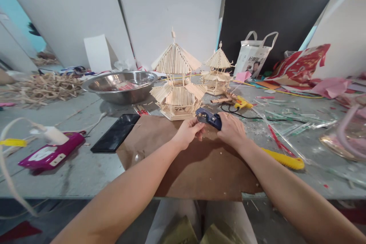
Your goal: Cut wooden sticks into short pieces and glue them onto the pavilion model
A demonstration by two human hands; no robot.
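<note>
My right hand (232, 129) is wrapped round a blue-handled cutter (211, 118), its metal head pointing left. At that head, the fingers of my left hand (189, 132) are pinched together; what they hold, if anything, is too small to make out. Both hands are above a brown sheet (197, 173) on the table. Just behind them stands a two-tiered pavilion model (180, 97) built of thin wooden sticks, with a pointed roof. A smaller stick pavilion (219, 72) is farther back on the right.
A steel basin (120, 97), a black phone (116, 133) and a magenta power strip (54, 156) are on the left, with a wood-stick heap (48, 87) behind. Rightward lie a yellow glue gun (242, 103), a yellow-handled tool (286, 159), clear plastic strips (300, 124) and a white bag (251, 57).
</note>
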